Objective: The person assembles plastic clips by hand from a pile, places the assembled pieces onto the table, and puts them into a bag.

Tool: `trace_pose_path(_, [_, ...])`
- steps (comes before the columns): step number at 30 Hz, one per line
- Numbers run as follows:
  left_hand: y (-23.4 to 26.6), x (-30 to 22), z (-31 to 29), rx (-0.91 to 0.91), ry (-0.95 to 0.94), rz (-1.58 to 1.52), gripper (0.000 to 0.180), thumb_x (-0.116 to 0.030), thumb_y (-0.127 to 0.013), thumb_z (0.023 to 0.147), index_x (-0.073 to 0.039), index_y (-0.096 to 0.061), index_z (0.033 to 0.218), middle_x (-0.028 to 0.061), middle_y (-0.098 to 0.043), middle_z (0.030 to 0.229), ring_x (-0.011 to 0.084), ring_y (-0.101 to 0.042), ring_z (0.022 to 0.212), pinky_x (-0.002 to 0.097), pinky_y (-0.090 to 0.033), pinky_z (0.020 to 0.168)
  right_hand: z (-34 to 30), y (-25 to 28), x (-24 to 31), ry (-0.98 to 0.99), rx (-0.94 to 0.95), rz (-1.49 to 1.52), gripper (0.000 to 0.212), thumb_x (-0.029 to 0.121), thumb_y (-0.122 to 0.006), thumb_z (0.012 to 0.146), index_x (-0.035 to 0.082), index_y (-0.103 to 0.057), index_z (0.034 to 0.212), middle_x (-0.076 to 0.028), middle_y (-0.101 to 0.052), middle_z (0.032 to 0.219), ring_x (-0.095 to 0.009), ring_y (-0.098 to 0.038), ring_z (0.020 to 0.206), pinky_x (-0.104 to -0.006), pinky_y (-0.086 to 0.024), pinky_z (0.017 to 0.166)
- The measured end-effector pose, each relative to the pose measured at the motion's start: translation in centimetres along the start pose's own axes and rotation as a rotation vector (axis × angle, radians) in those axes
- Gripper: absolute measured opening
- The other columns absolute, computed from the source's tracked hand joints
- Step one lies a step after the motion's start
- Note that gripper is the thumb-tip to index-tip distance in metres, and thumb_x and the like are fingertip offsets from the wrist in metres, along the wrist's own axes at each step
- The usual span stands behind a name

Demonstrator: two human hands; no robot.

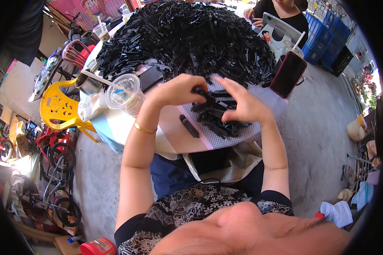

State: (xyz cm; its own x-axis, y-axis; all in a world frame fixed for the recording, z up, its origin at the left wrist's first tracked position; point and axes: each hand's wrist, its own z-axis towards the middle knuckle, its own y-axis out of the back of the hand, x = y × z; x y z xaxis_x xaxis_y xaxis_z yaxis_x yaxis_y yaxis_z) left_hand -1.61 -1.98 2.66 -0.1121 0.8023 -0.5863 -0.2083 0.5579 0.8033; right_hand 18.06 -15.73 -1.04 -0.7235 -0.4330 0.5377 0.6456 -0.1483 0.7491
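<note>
While the left hand (pixel 184 89) has a black part (pixel 199 90) gripped in its curled fingers, the right hand (pixel 247 104) is spread and released over the small pile (pixel 219 123) at the near edge of the table (pixel 170 138). One loose part (pixel 188 126) lies just left of the pile; a large heap (pixel 187 38) covers the far side. Markings noted: dark characters on a white bag (pixel 90 108) beside the cup (pixel 124 92), a cartoon figure (pixel 267 36) on a pale panel (pixel 281 45), and lettering on a red tub (pixel 98 247), too small to read.
</note>
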Motion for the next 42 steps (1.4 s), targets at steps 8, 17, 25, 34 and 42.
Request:
trace_pose_path(8, [-2.0,-2.4,-2.0,0.168,0.057,0.343,0.086,-0.023,-0.080,0.047,-0.001,-0.043,0.123,0.0162,-0.053,0.103,0.0334,-0.057,0.090,0.0386,-0.047,0.076,-4.3,-3.5,4.3,-0.063,0.001,-0.374,0.091,0.052,-0.071,0.059,0.011,-0.037,0.132,-0.019,-0.042,0.122,-0.036,-0.036,0.119,-0.0501,-0.029,0.095])
trace_pose_path(17, [-2.7,-3.9,-2.2,0.221,0.039,0.276,0.081,-0.005,-0.077,0.046,-0.002,-0.043,0.120,0.0160,-0.047,0.103,0.0356,-0.056,0.091,0.0395,-0.047,0.074,-6.6,-6.3,5.4,0.033,-0.332,-0.529,0.058,0.028,-0.069,0.066,0.015,-0.052,0.120,-0.009,-0.051,0.102,-0.025,-0.050,0.096,-0.0387,-0.037,0.082])
trace_pose_path(25, [-0.6,-2.2,-2.2,0.127,0.029,0.145,0.069,-0.010,-0.078,0.054,-0.004,-0.047,0.115,0.0115,-0.050,0.099,0.0228,-0.055,0.077,0.0313,-0.048,0.070,-8.4,-7.3,5.4,0.166,-0.491,-0.493,0.048,0.017,-0.066,0.063,0.019,-0.060,0.111,-0.005,-0.053,0.088,-0.020,-0.051,0.078,-0.0324,-0.038,0.070])
trace_pose_path(34, [-2.4,-2.6,-3.6,0.138,-0.101,0.170,0.079,-0.020,-0.080,0.052,-0.004,-0.046,0.122,0.0160,-0.050,0.110,0.0318,-0.052,0.098,0.0370,-0.045,0.083,-9.7,-7.5,5.7,0.228,-0.522,-0.431,0.039,0.012,-0.064,0.068,0.022,-0.062,0.105,-0.003,-0.054,0.086,-0.019,-0.052,0.075,-0.0304,-0.039,0.068])
trace_pose_path(42, [-9.4,-4.2,-7.1,-0.198,-0.078,0.324,0.078,-0.034,-0.078,0.053,-0.010,-0.048,0.121,0.0140,-0.043,0.126,0.0349,-0.039,0.117,0.0466,-0.032,0.096,-13.3,-10.3,4.7,0.297,-0.528,-0.306,0.043,0.012,-0.066,0.065,0.023,-0.062,0.107,-0.005,-0.054,0.088,-0.020,-0.052,0.076,-0.0326,-0.040,0.067])
